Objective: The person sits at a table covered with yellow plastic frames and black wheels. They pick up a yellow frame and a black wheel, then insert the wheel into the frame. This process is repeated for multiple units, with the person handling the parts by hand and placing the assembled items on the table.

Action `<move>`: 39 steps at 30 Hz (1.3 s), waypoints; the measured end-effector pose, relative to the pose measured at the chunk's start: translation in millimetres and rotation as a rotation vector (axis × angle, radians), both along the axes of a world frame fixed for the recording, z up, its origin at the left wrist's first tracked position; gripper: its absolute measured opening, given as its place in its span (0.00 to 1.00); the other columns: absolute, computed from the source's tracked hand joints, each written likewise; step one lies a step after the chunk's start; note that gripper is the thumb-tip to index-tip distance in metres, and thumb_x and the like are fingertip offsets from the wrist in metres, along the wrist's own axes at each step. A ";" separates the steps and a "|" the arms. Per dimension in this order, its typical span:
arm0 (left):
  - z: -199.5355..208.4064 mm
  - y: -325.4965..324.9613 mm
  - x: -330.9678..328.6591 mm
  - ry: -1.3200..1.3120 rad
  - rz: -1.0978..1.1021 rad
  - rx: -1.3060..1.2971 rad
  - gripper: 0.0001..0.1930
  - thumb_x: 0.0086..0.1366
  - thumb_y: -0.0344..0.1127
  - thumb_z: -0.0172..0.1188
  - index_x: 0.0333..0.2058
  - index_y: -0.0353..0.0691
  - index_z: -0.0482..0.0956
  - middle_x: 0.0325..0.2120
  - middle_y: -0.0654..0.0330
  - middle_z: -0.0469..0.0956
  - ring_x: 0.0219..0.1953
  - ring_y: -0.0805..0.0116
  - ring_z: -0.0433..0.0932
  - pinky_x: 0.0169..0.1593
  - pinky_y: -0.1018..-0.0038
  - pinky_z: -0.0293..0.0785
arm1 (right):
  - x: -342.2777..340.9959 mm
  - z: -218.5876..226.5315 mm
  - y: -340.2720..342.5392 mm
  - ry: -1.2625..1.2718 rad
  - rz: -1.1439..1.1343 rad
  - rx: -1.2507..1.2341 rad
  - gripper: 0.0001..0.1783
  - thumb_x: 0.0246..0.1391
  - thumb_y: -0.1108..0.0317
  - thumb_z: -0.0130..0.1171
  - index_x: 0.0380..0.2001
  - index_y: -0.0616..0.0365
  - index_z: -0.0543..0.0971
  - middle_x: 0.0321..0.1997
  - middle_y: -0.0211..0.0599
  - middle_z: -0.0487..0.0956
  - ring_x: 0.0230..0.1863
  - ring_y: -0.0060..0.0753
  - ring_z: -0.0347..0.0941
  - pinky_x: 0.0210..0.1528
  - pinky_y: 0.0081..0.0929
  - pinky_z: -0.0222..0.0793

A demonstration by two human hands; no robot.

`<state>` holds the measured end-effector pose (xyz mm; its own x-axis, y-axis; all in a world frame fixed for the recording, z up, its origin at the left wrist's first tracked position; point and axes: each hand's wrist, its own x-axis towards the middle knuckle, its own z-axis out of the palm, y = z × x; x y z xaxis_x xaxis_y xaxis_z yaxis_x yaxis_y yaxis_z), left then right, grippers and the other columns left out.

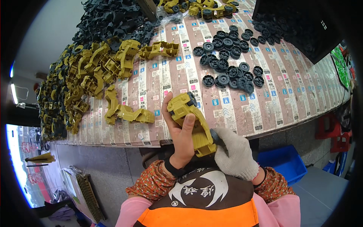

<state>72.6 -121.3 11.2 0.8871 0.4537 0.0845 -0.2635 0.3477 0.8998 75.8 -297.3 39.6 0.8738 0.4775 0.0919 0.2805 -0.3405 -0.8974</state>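
Observation:
My bare left hand (180, 138) is closed round a yellow plastic toy truck body (202, 132), its thumb across the middle. A black wheel (192, 99) sits at the body's far end. My right hand (238, 155), in a pale knitted glove, pinches another black wheel (216, 136) against the near right side of the body. Whether that wheel is seated cannot be told. Beyond my hands, loose black wheels (228, 53) lie in a group on the table. Two yellow bodies (135, 114) lie to the left of my left hand.
The table (166, 81) is covered with printed sheeting. Yellow bodies (89, 68) are heaped at its left, with dark plastic parts (113, 22) behind. A black bin (298, 26) with more wheels stands far right. Below the table's right edge is a blue crate (283, 164), with red stools (332, 132) beyond.

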 end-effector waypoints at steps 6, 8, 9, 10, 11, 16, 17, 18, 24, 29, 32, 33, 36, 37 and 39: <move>0.8 -10.7 -16.2 -0.168 0.058 0.196 0.49 0.64 0.32 0.73 0.75 0.42 0.47 0.63 0.55 0.65 0.58 0.63 0.72 0.63 0.65 0.73 | -2.8 3.3 3.0 -0.055 0.057 -0.102 0.32 0.43 0.70 0.58 0.58 0.59 0.76 0.29 0.57 0.81 0.31 0.64 0.80 0.34 0.52 0.77; -6.6 -5.4 -22.4 -0.212 0.093 0.406 0.47 0.62 0.32 0.75 0.71 0.41 0.51 0.61 0.55 0.61 0.60 0.61 0.70 0.63 0.63 0.72 | -2.9 2.6 3.5 -0.070 0.066 -0.111 0.35 0.43 0.68 0.60 0.59 0.60 0.76 0.30 0.56 0.81 0.31 0.64 0.81 0.33 0.51 0.77; -7.9 -2.5 -23.9 -0.227 0.105 0.505 0.47 0.61 0.32 0.76 0.70 0.41 0.53 0.60 0.54 0.60 0.61 0.61 0.70 0.63 0.63 0.72 | -1.4 6.4 3.3 -0.026 0.084 -0.108 0.35 0.42 0.67 0.61 0.59 0.59 0.76 0.30 0.55 0.82 0.30 0.64 0.81 0.33 0.51 0.77; -3.5 -4.0 -22.9 -0.282 0.104 0.489 0.46 0.60 0.32 0.77 0.69 0.41 0.53 0.59 0.54 0.61 0.61 0.60 0.70 0.63 0.63 0.71 | -0.6 8.3 3.1 -0.040 0.099 -0.122 0.35 0.42 0.66 0.62 0.59 0.59 0.76 0.30 0.55 0.82 0.29 0.64 0.81 0.33 0.51 0.77; -2.8 -6.3 -22.4 -0.300 0.108 0.427 0.46 0.59 0.32 0.77 0.68 0.41 0.54 0.59 0.54 0.61 0.61 0.59 0.70 0.64 0.62 0.70 | 1.8 11.0 3.6 -0.054 0.114 -0.135 0.34 0.42 0.66 0.62 0.58 0.59 0.76 0.30 0.55 0.82 0.29 0.64 0.81 0.33 0.51 0.77; 13.3 7.2 -0.5 -0.173 0.098 0.159 0.44 0.69 0.29 0.68 0.74 0.46 0.47 0.64 0.54 0.62 0.60 0.64 0.71 0.66 0.65 0.69 | 18.5 35.9 17.6 -0.039 0.189 -0.192 0.37 0.52 0.55 0.68 0.63 0.60 0.71 0.33 0.55 0.84 0.33 0.63 0.83 0.35 0.51 0.80; 23.5 8.8 9.1 -0.139 0.100 0.054 0.44 0.71 0.29 0.65 0.76 0.48 0.44 0.64 0.54 0.63 0.60 0.64 0.71 0.66 0.65 0.69 | 23.6 40.0 23.6 -0.064 0.155 -0.222 0.39 0.53 0.52 0.69 0.63 0.60 0.70 0.34 0.56 0.84 0.34 0.63 0.84 0.36 0.51 0.80; 31.5 11.4 18.5 -0.105 0.100 -0.051 0.44 0.74 0.28 0.62 0.77 0.50 0.42 0.65 0.54 0.64 0.60 0.65 0.72 0.67 0.65 0.68 | 28.8 44.0 30.3 -0.090 0.121 -0.251 0.40 0.53 0.50 0.70 0.63 0.61 0.70 0.34 0.57 0.84 0.34 0.63 0.84 0.36 0.51 0.80; 46.4 51.3 41.6 -0.028 -0.207 0.144 0.42 0.78 0.36 0.58 0.79 0.53 0.40 0.68 0.53 0.66 0.67 0.62 0.68 0.70 0.62 0.66 | 109.2 49.3 40.1 0.572 0.094 0.130 0.30 0.60 0.63 0.65 0.60 0.69 0.69 0.48 0.45 0.84 0.35 0.33 0.85 0.32 0.27 0.83; 32.9 101.4 22.7 0.096 -0.037 0.258 0.25 0.78 0.36 0.57 0.70 0.45 0.66 0.62 0.59 0.72 0.62 0.70 0.71 0.63 0.69 0.70 | 205.8 74.4 45.2 0.639 -0.032 0.364 0.29 0.60 0.53 0.66 0.54 0.65 0.75 0.41 0.42 0.81 0.30 0.36 0.83 0.28 0.29 0.83; 28.8 125.2 1.4 0.138 0.103 0.326 0.18 0.77 0.34 0.55 0.62 0.44 0.72 0.54 0.65 0.76 0.55 0.77 0.74 0.56 0.75 0.72 | 288.9 70.7 55.2 0.585 -0.049 0.305 0.26 0.62 0.51 0.65 0.49 0.64 0.78 0.36 0.45 0.80 0.30 0.38 0.84 0.28 0.29 0.83; 28.8 133.0 -3.1 0.146 0.121 0.299 0.18 0.76 0.31 0.55 0.62 0.41 0.72 0.54 0.63 0.76 0.55 0.75 0.73 0.59 0.74 0.70 | 310.9 72.4 56.6 0.548 -0.072 0.314 0.24 0.62 0.51 0.65 0.47 0.64 0.79 0.34 0.46 0.80 0.30 0.38 0.84 0.28 0.29 0.82; 29.6 156.5 -20.7 0.186 0.193 0.207 0.17 0.74 0.26 0.55 0.59 0.36 0.74 0.52 0.62 0.76 0.56 0.74 0.72 0.64 0.72 0.67 | 378.4 73.1 67.4 0.349 -0.048 0.309 0.25 0.64 0.56 0.62 0.54 0.65 0.75 0.36 0.46 0.80 0.32 0.39 0.84 0.29 0.30 0.82; 27.0 167.3 -27.8 0.191 0.220 0.263 0.17 0.74 0.26 0.55 0.59 0.36 0.74 0.51 0.62 0.76 0.56 0.74 0.72 0.63 0.73 0.67 | 395.4 72.0 77.7 0.343 -0.055 0.338 0.27 0.65 0.58 0.62 0.59 0.66 0.73 0.40 0.47 0.80 0.33 0.40 0.83 0.30 0.31 0.82; 21.8 190.2 -40.4 0.205 0.278 0.380 0.16 0.74 0.26 0.56 0.59 0.36 0.74 0.51 0.63 0.75 0.55 0.74 0.72 0.63 0.73 0.67 | 408.4 78.4 106.6 0.215 -0.169 0.364 0.30 0.66 0.61 0.60 0.64 0.66 0.68 0.49 0.47 0.78 0.34 0.39 0.80 0.30 0.33 0.81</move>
